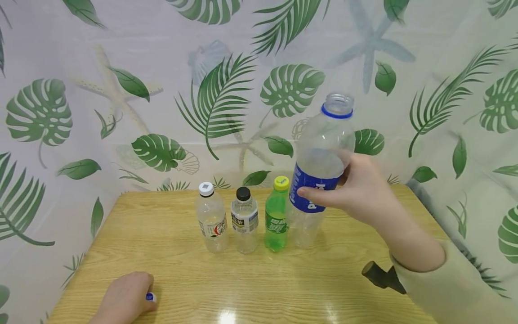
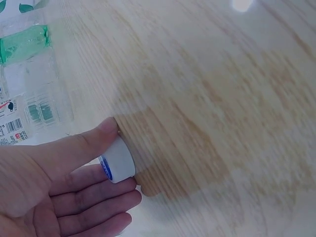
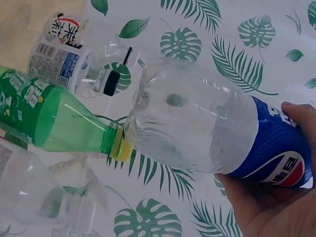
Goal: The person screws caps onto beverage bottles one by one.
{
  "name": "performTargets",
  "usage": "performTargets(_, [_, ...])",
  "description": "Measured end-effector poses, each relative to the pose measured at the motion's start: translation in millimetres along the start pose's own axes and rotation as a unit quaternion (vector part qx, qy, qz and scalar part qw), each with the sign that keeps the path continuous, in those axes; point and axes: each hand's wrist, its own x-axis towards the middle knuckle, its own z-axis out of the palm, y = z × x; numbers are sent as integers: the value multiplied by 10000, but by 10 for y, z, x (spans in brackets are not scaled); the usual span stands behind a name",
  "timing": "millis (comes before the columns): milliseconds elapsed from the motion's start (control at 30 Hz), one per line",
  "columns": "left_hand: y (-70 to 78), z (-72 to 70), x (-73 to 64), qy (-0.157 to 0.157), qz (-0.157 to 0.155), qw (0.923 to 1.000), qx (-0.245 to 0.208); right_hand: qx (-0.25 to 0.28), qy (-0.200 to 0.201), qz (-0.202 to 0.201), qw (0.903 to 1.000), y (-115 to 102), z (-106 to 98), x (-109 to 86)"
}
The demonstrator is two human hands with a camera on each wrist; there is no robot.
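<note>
In the head view my right hand (image 1: 352, 189) grips a large clear Pepsi bottle (image 1: 319, 155) round its blue label. The bottle leans to the right, its neck uncapped with a blue ring below the mouth. In the right wrist view its clear base (image 3: 153, 118) overlaps the yellow cap of a green bottle (image 3: 74, 118). Low at the left, my left hand (image 1: 125, 297) is close over the table. It pinches a white bottle cap with a blue top (image 2: 118, 160) between thumb and fingers, the other fingers lying loosely bent in the left wrist view.
Beside the green bottle stand a clear bottle with a black cap (image 1: 244, 222) and one with a white cap (image 1: 212, 220), in a row on the wooden table (image 1: 162, 234). A dark brown stub (image 1: 376, 274) shows by the right sleeve. A leaf-patterned sheet (image 1: 243, 90) hangs behind.
</note>
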Motion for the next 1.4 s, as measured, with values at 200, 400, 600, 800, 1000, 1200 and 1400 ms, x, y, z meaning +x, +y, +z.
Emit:
performTargets(200, [-3,4,0,66,28,10000,23,403,-171,-467,9980,9,185,-85])
performTargets(400, [-8,14,-1,90,15,10000,-7,802,-457,-823,9923,39,369,-161])
performTargets(600, [-15,21,0,129,29,9999,19,836,-741,-559,9922,129,543,-209])
performTargets(800, [-10,8,-2,86,23,10000,-34,1002,-952,-543,9889,261,703,-227])
performTargets(1000, [-4,-2,-8,1,-4,10000,-58,1097,-1059,-459,9872,411,851,-263])
performTargets(1200, [-11,-3,-10,-37,-21,10000,-59,1231,-1052,-246,9865,572,1002,-299])
performTargets(1400, [-18,1,-10,-50,-48,9999,-73,1180,-1064,-158,9872,749,1136,-320])
